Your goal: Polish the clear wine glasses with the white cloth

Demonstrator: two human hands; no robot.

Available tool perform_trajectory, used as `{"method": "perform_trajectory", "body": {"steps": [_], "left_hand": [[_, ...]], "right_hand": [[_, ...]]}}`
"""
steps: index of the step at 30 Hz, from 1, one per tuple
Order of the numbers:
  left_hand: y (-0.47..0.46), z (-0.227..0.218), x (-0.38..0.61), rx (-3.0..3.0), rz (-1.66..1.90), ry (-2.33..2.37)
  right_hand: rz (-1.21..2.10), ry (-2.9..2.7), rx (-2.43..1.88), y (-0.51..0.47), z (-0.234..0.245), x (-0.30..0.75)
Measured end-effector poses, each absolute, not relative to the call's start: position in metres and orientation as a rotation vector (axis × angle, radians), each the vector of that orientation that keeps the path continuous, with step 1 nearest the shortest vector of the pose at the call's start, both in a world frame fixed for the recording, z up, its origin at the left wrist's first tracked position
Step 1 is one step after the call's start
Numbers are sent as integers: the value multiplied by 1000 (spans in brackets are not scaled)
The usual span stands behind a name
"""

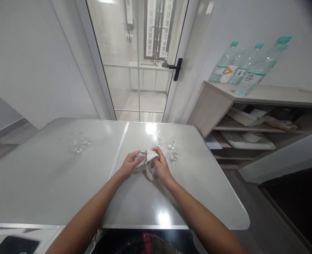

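Pinching a crumpled off-white fabric cloth [152,155], left hand [130,164] and right hand [161,166] leave its tail [150,172] pointing back between them.

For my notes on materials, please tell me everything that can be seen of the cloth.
The cloth is off-white and looks like soft fabric, bunched and folded, with one part hanging down, slightly blurred. It is in the grip of the left hand and right hand over the right section of the table. Whether it touches the table or wraps something cannot be told.
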State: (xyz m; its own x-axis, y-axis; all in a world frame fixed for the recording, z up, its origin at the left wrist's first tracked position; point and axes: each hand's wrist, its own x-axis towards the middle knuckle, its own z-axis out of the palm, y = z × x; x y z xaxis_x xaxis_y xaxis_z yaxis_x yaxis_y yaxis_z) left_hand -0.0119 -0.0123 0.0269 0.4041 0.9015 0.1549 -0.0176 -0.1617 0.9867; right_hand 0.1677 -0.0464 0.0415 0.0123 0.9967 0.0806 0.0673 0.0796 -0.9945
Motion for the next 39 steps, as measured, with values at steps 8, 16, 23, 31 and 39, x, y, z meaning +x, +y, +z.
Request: {"method": "perform_trajectory", "body": {"steps": [8,16,23,31,39], "left_hand": [[0,34,-28,1413,1175,1024],[7,35,-40,1242,1346,1096],[0,48,-43,925,1040,803],[11,45,-60,996,1198,781],[21,53,-83,1057,1285,1131]], "right_hand": [[1606,-673,-935,-33,28,168],[1527,-628,-930,-33,27,165],[1800,-890,-709,-44,44,169],[1696,-1075,-811,-42,36,165],[1584,-770,-824,-40,39,169]]}}
